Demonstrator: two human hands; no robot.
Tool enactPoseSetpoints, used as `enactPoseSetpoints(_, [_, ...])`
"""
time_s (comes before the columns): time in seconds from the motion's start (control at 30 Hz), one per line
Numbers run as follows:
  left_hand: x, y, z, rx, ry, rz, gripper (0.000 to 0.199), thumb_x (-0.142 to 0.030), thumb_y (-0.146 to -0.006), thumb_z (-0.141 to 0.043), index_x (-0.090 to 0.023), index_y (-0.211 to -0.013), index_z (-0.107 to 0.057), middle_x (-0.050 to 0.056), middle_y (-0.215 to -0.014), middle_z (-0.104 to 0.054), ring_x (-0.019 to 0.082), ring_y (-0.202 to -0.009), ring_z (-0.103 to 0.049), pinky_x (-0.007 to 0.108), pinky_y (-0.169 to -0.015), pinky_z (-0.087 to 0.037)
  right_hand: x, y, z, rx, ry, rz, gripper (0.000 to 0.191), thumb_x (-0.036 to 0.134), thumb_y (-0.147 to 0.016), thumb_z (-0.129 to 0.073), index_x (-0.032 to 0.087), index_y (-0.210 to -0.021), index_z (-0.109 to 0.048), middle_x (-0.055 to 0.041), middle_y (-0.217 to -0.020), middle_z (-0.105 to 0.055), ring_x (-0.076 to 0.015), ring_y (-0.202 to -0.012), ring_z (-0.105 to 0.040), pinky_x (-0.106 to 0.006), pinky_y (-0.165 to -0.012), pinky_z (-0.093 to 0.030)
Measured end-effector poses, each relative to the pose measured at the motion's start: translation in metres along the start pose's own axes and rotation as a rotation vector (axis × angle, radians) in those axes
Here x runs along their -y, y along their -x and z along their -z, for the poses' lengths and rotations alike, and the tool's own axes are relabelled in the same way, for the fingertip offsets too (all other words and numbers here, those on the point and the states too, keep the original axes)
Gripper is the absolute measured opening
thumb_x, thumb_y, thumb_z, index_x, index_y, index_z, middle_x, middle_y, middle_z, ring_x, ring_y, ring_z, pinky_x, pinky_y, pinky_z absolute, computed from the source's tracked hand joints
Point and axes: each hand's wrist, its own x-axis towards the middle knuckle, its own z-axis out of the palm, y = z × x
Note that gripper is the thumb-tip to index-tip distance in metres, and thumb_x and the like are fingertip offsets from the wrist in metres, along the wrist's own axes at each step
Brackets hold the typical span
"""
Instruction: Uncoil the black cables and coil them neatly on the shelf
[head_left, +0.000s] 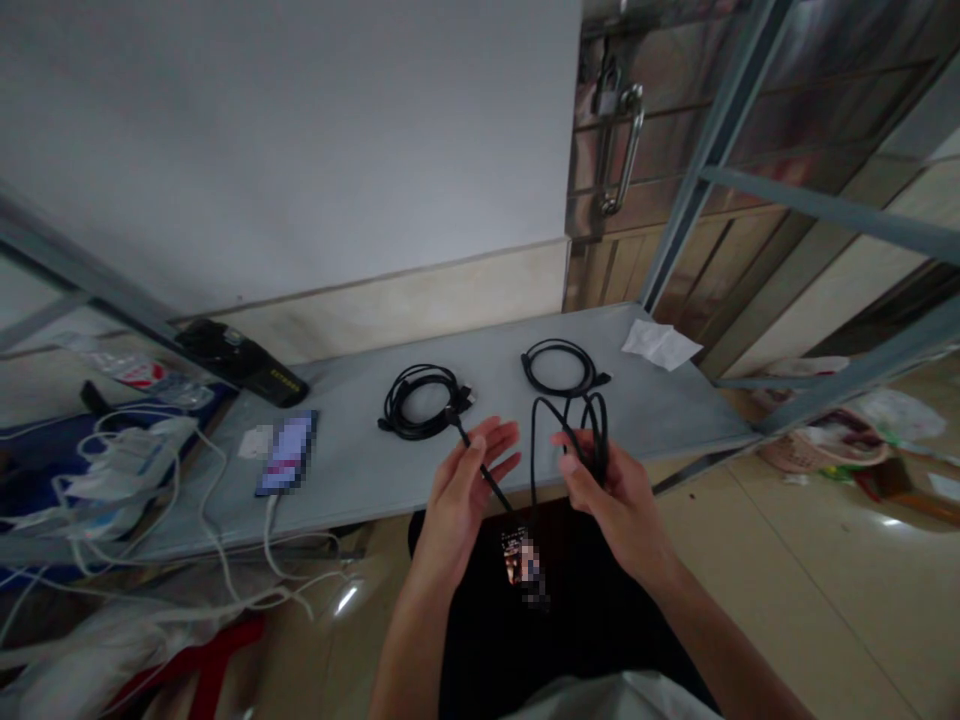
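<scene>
My right hand is wrapped round several loops of a black cable, thumb on top, above the front edge of the grey shelf. A strand hangs from the loops towards my lap. My left hand pinches a straight length of black cable under the thumb, its other fingers partly stretched out. The plug end points up and away, in front of a coiled black cable lying on the shelf. Another coiled black cable lies just beyond my right hand.
At left on the grey shelf are a phone with a white cord, a black device, a plastic bottle and tangled white cords. White paper lies at the right end. Metal posts frame the shelf; a basket stands on the floor.
</scene>
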Motion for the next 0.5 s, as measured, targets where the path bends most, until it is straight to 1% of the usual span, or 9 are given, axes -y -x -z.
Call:
enactPoseSetpoints(0.07, [0.002,0.003,-0.003,0.063,0.028,0.106,0.057,-0.054,-0.091,-0.094,-0.015,-0.131,-0.084,0.021,-0.135,-0.083,0.039,-0.135,-0.076,0.050,-0.118,-0.059,0.003,-0.002,-0.002,0.059,0.156,0.054,0.048,0.061,-0.096,-0.087,0.023,-0.122,-0.073,0.0064,-0.072,-0.052,-0.0125,-0.062,-0.047,-0.027,-0.060,-0.046])
enactPoseSetpoints(0.1, [0.002,0.004,-0.005,0.088,0.040,0.148,0.057,-0.055,-0.092,-0.093,-0.015,-0.131,-0.084,0.020,-0.131,-0.084,0.038,-0.131,-0.077,0.049,-0.116,-0.060,0.003,-0.003,-0.004,0.112,0.231,0.085,0.048,0.058,-0.093,-0.090,0.023,-0.122,-0.074,0.0054,-0.074,-0.057,-0.0133,-0.063,-0.050,-0.028,-0.062,-0.049])
enactPoseSetpoints(0.17, [0.002,0.004,-0.010,0.125,0.053,0.198,0.054,-0.056,-0.095,-0.090,-0.015,-0.130,-0.084,0.019,-0.124,-0.086,0.038,-0.124,-0.080,0.047,-0.109,-0.062,-0.001,-0.005,-0.009,0.226,0.371,0.143,0.054,0.055,-0.090,-0.093,0.023,-0.129,-0.073,0.0021,-0.081,-0.067,-0.0164,-0.068,-0.059,-0.031,-0.068,-0.054])
enactPoseSetpoints(0.2, [0.002,0.004,-0.012,0.132,0.054,0.202,0.053,-0.058,-0.097,-0.088,-0.015,-0.128,-0.084,0.018,-0.120,-0.086,0.037,-0.120,-0.081,0.047,-0.105,-0.064,-0.004,-0.006,-0.011,0.268,0.436,0.177,0.056,0.053,-0.092,-0.092,0.023,-0.134,-0.071,-0.0005,-0.087,-0.072,-0.0192,-0.073,-0.065,-0.033,-0.072,-0.058])
enactPoseSetpoints(0.27, [0.000,0.002,-0.013,0.122,0.061,0.180,0.052,-0.060,-0.098,-0.086,-0.016,-0.126,-0.085,0.014,-0.111,-0.087,0.035,-0.113,-0.081,0.044,-0.098,-0.065,-0.010,-0.007,-0.015,0.312,0.563,0.263,0.050,0.046,-0.100,-0.084,0.024,-0.142,-0.069,-0.0068,-0.103,-0.079,-0.0259,-0.090,-0.076,-0.039,-0.085,-0.063])
enactPoseSetpoints(0.33, [-0.003,-0.001,-0.012,0.097,0.088,0.140,0.053,-0.061,-0.095,-0.088,-0.017,-0.125,-0.085,0.010,-0.099,-0.084,0.031,-0.105,-0.080,0.040,-0.091,-0.064,-0.016,-0.008,-0.017,0.322,0.687,0.361,0.040,0.036,-0.107,-0.072,0.024,-0.145,-0.067,-0.0127,-0.125,-0.079,-0.0304,-0.107,-0.080,-0.043,-0.093,-0.065])
enactPoseSetpoints(0.4, [-0.005,-0.002,-0.010,0.090,0.117,0.102,0.053,-0.058,-0.093,-0.091,-0.016,-0.125,-0.084,0.004,-0.086,-0.076,0.026,-0.097,-0.078,0.035,-0.088,-0.062,-0.018,-0.008,-0.020,0.329,0.817,0.439,0.038,0.028,-0.109,-0.064,0.023,-0.146,-0.066,-0.0164,-0.140,-0.074,-0.0316,-0.110,-0.080,-0.044,-0.093,-0.066])
enactPoseSetpoints(0.47, [-0.007,-0.003,-0.008,0.091,0.120,0.058,0.050,-0.054,-0.093,-0.094,-0.015,-0.124,-0.084,-0.002,-0.075,-0.063,0.020,-0.088,-0.073,0.032,-0.090,-0.059,-0.019,-0.011,-0.023,0.353,0.935,0.499,0.039,0.025,-0.107,-0.065,0.020,-0.146,-0.064,-0.0184,-0.144,-0.071,-0.0314,-0.107,-0.080,-0.044,-0.088,-0.067])
enactPoseSetpoints(0.5, [-0.008,-0.003,-0.006,0.088,0.111,0.031,0.048,-0.052,-0.093,-0.095,-0.015,-0.121,-0.084,-0.004,-0.069,-0.056,0.017,-0.082,-0.068,0.031,-0.090,-0.057,-0.020,-0.014,-0.024,0.375,0.985,0.536,0.040,0.024,-0.106,-0.066,0.018,-0.145,-0.064,-0.0191,-0.143,-0.071,-0.0321,-0.109,-0.079,-0.045,-0.090,-0.067])
